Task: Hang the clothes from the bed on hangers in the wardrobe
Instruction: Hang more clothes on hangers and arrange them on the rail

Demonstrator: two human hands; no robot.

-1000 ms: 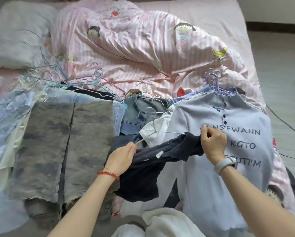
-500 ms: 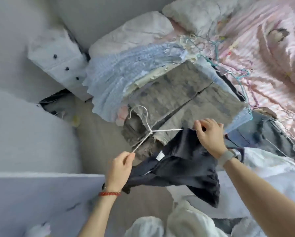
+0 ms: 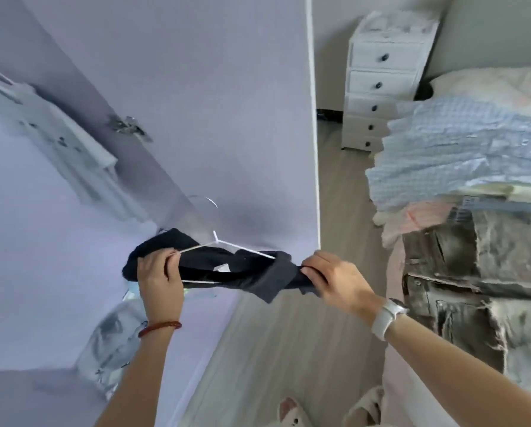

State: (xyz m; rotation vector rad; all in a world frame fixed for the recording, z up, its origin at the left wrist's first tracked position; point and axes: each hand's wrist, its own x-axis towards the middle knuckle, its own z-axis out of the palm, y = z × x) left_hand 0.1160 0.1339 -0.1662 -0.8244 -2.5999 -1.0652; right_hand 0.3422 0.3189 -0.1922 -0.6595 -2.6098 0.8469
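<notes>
You've got the dark top [image 3: 252, 272] stretched on the white hanger [image 3: 227, 243], held out level between your hands over the floor, just beside the wardrobe door [image 3: 196, 103]. Your left hand [image 3: 161, 272] grips one end of hanger and cloth, your right hand [image 3: 332, 278] pinches the other end of the fabric. The long axis runs left to right across you, hook [image 3: 207, 201] pointing up and away. The left hand's nearer the wardrobe, so I'd lead with that one.
</notes>
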